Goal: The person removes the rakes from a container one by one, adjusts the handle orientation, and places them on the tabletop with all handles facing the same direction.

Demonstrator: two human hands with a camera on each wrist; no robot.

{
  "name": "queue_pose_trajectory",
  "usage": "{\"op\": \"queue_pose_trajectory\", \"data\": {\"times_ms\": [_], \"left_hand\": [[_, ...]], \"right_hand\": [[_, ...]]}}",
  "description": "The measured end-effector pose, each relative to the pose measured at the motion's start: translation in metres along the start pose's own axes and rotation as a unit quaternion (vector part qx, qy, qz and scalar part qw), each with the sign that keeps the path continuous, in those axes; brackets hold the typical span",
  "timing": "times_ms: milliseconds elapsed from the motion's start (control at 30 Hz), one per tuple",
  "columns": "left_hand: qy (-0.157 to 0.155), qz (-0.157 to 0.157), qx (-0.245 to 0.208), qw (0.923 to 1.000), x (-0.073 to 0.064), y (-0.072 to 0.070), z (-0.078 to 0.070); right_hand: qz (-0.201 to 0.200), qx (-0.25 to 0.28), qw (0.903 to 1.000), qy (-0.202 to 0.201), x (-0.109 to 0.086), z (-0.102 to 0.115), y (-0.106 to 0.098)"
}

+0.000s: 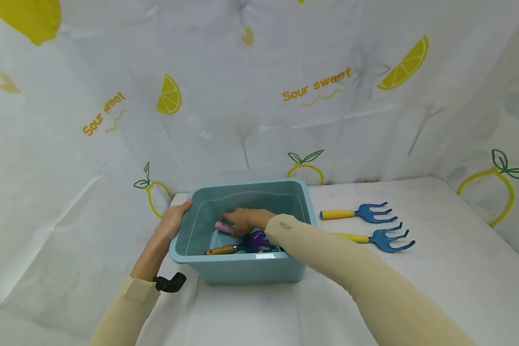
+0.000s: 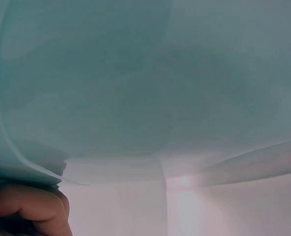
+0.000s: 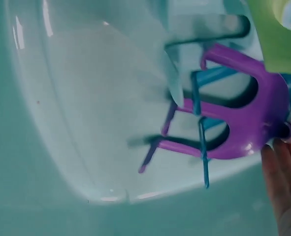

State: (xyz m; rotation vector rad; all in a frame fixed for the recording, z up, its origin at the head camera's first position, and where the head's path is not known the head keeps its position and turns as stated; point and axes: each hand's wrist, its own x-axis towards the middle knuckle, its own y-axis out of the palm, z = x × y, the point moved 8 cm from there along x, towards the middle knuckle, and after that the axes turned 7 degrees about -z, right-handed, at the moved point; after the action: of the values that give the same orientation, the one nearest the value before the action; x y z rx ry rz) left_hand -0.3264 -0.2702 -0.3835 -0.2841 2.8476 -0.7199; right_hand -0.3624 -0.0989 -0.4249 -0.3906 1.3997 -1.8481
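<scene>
At a pale-blue plastic tub's (image 1: pixel 247 271) ten o'clock, the left hand (image 1: pixel 175 219) grips its rim; a brown-handled tool (image 1: pixel 222 250) lies inside at seven, two yellow-handled blue hand rakes (image 1: pixel 369 213) (image 1: pixel 384 240) outside at three on the white surface (image 1: pixel 454 269). In the tub, blue tines (image 3: pixel 205 160) cross a purple three-tined hand rake (image 3: pixel 264 113) with a pink handle (image 1: pixel 223 228). The handle shows at the right hand's (image 1: pixel 244 221) nine o'clock, the purple head at five; the fingers (image 3: pixel 274 172) touch it, but whether they grasp I cannot tell.
</scene>
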Motion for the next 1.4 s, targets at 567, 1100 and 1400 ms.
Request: {"op": "queue_pose_trajectory", "data": {"times_ms": [567,1100,1400], "left_hand": [[-0.002,-0.006,0.006,1.0000,0.0001,-0.0009,0.0013],[0.006,0.008,0.002,1.0000,-0.0039,0.0022,-0.0007],[0.010,0.000,0.001,0.9999,-0.0028,-0.0009,-0.0011]], "right_hand": [[-0.007,-0.029,0.9995,-0.010,-0.0006,0.0016,0.0081],[-0.011,-0.043,0.9988,-0.022,0.0046,0.0027,0.0097],[0.000,-0.035,0.9992,-0.021,0.0050,0.0033,0.0073]]}}
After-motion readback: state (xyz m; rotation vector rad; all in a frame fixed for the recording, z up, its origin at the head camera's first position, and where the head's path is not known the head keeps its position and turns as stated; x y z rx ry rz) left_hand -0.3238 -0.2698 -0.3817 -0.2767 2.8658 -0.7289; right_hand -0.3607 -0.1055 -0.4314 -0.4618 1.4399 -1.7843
